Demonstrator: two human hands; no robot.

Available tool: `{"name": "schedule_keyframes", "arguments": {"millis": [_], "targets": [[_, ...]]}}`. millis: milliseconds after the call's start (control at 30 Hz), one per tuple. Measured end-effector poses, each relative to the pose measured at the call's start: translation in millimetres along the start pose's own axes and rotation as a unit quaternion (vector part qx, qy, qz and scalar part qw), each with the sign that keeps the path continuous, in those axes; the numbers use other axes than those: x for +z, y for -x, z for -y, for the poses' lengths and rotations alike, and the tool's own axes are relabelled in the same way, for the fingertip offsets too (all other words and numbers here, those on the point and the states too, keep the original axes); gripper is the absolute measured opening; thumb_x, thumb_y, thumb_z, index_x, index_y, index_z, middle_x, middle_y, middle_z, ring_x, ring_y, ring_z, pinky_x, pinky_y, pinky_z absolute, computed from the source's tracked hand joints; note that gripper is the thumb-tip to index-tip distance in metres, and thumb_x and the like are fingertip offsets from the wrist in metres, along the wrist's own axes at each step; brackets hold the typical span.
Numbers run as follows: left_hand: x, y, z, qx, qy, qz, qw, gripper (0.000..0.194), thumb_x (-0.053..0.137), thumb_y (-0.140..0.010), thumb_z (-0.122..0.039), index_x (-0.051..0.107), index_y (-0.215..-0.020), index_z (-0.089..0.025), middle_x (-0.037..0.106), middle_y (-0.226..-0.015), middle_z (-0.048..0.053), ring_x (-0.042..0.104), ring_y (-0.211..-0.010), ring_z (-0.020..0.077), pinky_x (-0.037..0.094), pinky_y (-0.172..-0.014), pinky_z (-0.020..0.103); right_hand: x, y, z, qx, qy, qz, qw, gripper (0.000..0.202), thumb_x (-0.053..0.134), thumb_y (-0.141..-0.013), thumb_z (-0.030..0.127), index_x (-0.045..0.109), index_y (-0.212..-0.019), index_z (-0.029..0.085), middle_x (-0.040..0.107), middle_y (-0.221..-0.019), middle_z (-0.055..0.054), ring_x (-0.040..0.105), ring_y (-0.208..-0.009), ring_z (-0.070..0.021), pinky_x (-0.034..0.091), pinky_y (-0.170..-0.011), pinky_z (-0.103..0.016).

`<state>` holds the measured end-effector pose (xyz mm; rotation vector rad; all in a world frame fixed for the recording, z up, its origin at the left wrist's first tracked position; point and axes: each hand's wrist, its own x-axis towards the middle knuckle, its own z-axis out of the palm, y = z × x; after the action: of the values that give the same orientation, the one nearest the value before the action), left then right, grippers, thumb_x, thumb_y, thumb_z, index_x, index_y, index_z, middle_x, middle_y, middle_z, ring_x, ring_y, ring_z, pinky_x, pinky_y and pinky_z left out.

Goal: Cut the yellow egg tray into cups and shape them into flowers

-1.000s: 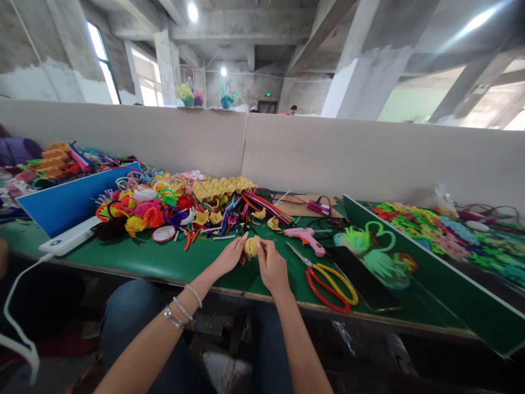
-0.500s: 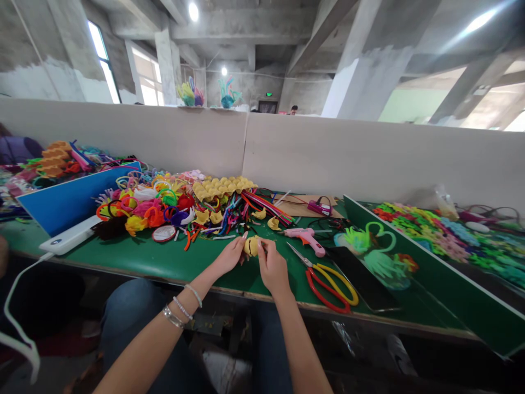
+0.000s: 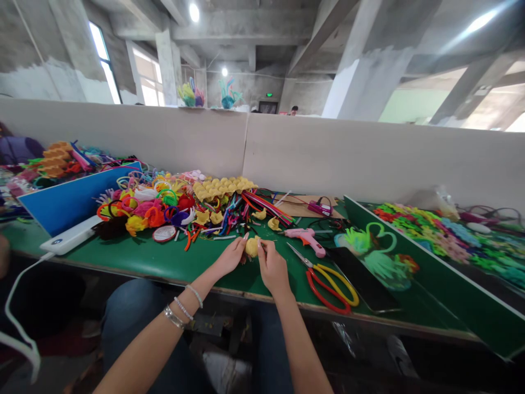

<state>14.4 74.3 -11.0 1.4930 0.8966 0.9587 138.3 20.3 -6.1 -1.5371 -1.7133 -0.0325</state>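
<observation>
A small yellow egg-carton piece is pinched between my two hands above the front edge of the green table. My left hand grips its left side, and my right hand closes on its right side. Just right of my hands lie scissors with red and yellow handles, blades partly apart. Behind them rests a pink glue gun. Two loose yellow cup pieces sit beyond my hands, near a yellow egg carton.
Colorful pipe-cleaner pieces are heaped at the left beside a blue divider and a white power strip. A black phone-like slab and green fuzzy figures lie at the right, before a green divider.
The yellow piece has turned slightly between my fingers, and the dark gap seen across it earlier no longer shows. Both hands have stayed nearly in place.
</observation>
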Motion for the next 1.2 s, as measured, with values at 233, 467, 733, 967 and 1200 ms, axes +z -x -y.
{"name": "schedule_keyframes", "arguments": {"millis": [233,467,733,967,1200], "targets": [[-0.5,0.6,-1.9,0.007,-0.004,0.002,1.000,0.042,0.033,-0.078,-0.058,0.041,-0.071,-0.018,0.046,-0.048,-0.006,0.040,-0.039,0.0075,0.031,-0.042,0.022,-1.7,0.0,1.7,0.006,-0.002,-0.006,1.000,0.030,0.028,-0.090,0.037,0.049,-0.102,0.018,0.067,-0.092,-0.007,0.064,-0.083,-0.0195,0.047,-0.065,-0.026],[-0.4,1.9,-3.6,-0.002,-0.006,-0.003,1.000,0.041,0.033,-0.078,-0.058,0.040,-0.070,-0.018,0.046,-0.048,-0.006,0.042,-0.041,0.0083,0.033,-0.044,0.022,0.8,-0.1,-0.8,-0.002,0.001,-0.002,1.000,0.029,0.029,-0.090,0.036,0.049,-0.103,0.018,0.067,-0.091,-0.007,0.064,-0.081,-0.0192,0.046,-0.064,-0.026],[-1.5,1.7,-3.3,-0.019,-0.005,0.002,1.000,0.039,0.037,-0.078,-0.056,0.041,-0.070,-0.018,0.049,-0.048,-0.006,0.042,-0.040,0.0080,0.032,-0.043,0.022,2.4,-1.3,-3.5,-0.002,0.026,0.029,0.999,0.029,0.028,-0.091,0.036,0.048,-0.101,0.018,0.067,-0.084,-0.005,0.065,-0.074,-0.0194,0.043,-0.058,-0.025],[-2.1,3.4,-3.8,-0.057,0.023,0.045,0.997,0.040,0.036,-0.077,-0.057,0.042,-0.074,-0.017,0.046,-0.041,-0.006,0.034,-0.030,0.0062,0.023,-0.034,0.019,-1.9,-1.5,-2.5,-0.017,0.036,0.039,0.998,0.035,0.024,-0.091,0.039,0.052,-0.094,0.019,0.065,-0.071,-0.003,0.063,-0.064,-0.0174,0.040,-0.053,-0.023],[-1.8,5.3,-9.6,-0.103,0.093,0.065,0.988,0.034,0.029,-0.083,-0.051,0.037,-0.073,-0.019,0.034,-0.033,-0.010,0.018,-0.025,0.0032,0.011,-0.033,0.017,-0.1,-0.5,-2.0,-0.047,0.001,0.025,0.999,0.036,0.022,-0.092,0.029,0.052,-0.108,0.017,0.064,-0.101,-0.008,0.059,-0.093,-0.0173,0.045,-0.075,-0.027]]}}
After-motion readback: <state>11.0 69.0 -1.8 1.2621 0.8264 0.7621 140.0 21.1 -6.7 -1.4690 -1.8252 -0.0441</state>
